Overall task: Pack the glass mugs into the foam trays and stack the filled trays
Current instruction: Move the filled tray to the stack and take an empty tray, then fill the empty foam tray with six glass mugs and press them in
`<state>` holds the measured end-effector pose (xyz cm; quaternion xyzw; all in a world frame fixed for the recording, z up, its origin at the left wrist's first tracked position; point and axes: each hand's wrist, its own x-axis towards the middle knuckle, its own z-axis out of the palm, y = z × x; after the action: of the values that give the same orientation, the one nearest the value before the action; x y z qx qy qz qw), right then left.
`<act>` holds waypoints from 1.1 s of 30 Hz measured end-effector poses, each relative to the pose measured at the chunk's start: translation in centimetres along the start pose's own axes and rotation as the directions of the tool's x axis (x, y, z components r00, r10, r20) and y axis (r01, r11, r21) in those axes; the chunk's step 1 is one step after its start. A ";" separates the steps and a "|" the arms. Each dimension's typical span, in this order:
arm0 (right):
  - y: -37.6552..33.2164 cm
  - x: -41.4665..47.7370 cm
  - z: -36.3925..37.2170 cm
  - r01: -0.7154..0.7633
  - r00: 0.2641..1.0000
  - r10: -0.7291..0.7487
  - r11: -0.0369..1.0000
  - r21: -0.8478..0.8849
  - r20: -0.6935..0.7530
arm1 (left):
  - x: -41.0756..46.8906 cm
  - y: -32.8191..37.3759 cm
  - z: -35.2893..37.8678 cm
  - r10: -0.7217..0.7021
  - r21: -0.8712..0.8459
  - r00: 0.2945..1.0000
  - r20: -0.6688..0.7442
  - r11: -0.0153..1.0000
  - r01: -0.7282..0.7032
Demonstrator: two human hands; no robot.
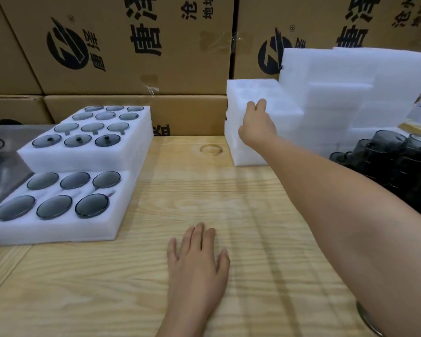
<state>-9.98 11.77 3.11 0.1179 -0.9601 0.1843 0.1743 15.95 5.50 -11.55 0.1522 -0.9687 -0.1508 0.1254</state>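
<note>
While the left hand (197, 261) lies flat on the wooden table (229, 190) at near centre, fingers straight and spread and holding nothing, the right hand (257, 127) reaches far across to the stack of empty foam trays (250, 152). Its fingers hook over the near-left edge of the top empty tray (277, 98), thumb down the side, gripping it. That tray sits on the stack.

Left side: near filled tray (58, 229) with six dark glass pieces in round pockets. Just beyond it, a raised filled stack (83, 159) showing twelve.

Right edge: loose dark glass mugs (387, 152) crowded together. A taller foam pile (350, 76) stands behind them.

Far: cardboard boxes (131, 45), stacked and printed.
</note>
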 end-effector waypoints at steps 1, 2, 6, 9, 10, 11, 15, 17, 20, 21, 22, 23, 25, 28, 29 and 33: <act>-0.3 -0.1 -0.1 -0.008 1.000 0.008 1.000 -0.013 -0.014 | 0.0 0.0 0.1 0.001 0.005 1.000 0.002 1.000 -0.001; -0.5 -0.3 -0.3 -0.015 1.000 0.015 1.000 -0.015 -0.023 | 0.0 -0.1 0.1 0.005 0.014 1.000 0.003 1.000 -0.005; -1.1 -3.0 -2.1 -0.067 0.993 0.077 0.992 0.106 -0.095 | 0.0 -0.2 0.3 0.015 0.017 1.000 -0.009 1.000 -0.015; -1.1 -7.6 -3.8 0.003 0.975 0.064 0.953 0.302 -0.213 | 0.1 -0.2 0.3 0.012 -0.015 1.000 -0.009 1.000 -0.012; -0.8 -9.8 -4.3 0.047 0.966 0.052 0.928 0.371 -0.254 | 0.2 -0.2 0.3 0.006 -0.041 1.000 -0.014 0.999 -0.006; -0.5 -12.2 -4.8 0.093 0.954 0.039 0.903 0.420 -0.296 | 0.3 -0.2 0.1 -0.003 -0.081 1.000 -0.028 0.997 0.001; 1.6 -22.4 -6.2 0.222 0.918 -0.025 0.858 0.463 -0.395 | 0.3 -0.4 -1.2 -0.117 -0.582 0.982 -0.149 0.813 0.009; 3.0 -26.5 -6.5 0.263 0.922 -0.082 0.850 0.456 -0.378 | 0.0 -0.9 -2.2 -0.329 -0.868 0.932 -0.154 0.495 0.031; 5.4 -30.7 -6.4 0.264 0.954 -0.154 0.842 0.471 -0.259 | -0.1 -3.0 -4.1 -0.619 -0.999 0.784 0.050 -0.033 0.039; 6.2 -31.6 -6.3 0.243 0.966 -0.169 0.844 0.478 -0.194 | -0.3 -3.9 -4.8 -0.627 -0.982 0.764 0.151 -0.187 0.041; 7.0 -32.4 -6.2 0.217 0.976 -0.179 0.851 0.478 -0.124 | -0.6 -4.8 -5.2 -0.587 -0.948 0.776 0.230 -0.315 0.043; 7.7 -33.2 -5.9 0.193 0.981 -0.183 0.861 0.471 -0.068 | -0.9 -5.5 -5.5 -0.528 -0.921 0.808 0.262 -0.386 0.046; 8.8 -34.7 -5.6 0.153 0.986 -0.167 0.875 0.458 -0.010 | -1.5 -6.2 -5.6 -0.403 -0.921 0.882 0.243 -0.382 0.079; 9.6 -35.9 -5.1 0.109 0.992 -0.128 0.888 0.447 0.013 | -1.9 -5.3 -4.8 -0.230 -0.985 0.962 0.148 -0.127 0.121; 9.7 -36.0 -5.1 0.088 0.993 -0.114 0.889 0.449 0.032 | -1.9 -5.1 -4.5 -0.179 -0.994 0.978 0.107 -0.020 0.105; 9.6 -35.9 -5.2 0.027 0.989 -0.093 0.873 0.487 0.112 | -1.7 -5.0 -4.0 -0.093 -0.992 0.993 0.075 0.099 0.084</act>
<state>21.43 28.34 -8.89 0.1992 -0.8888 0.4047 0.0814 19.97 0.48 -9.85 0.0875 -0.6076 -0.7665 0.1888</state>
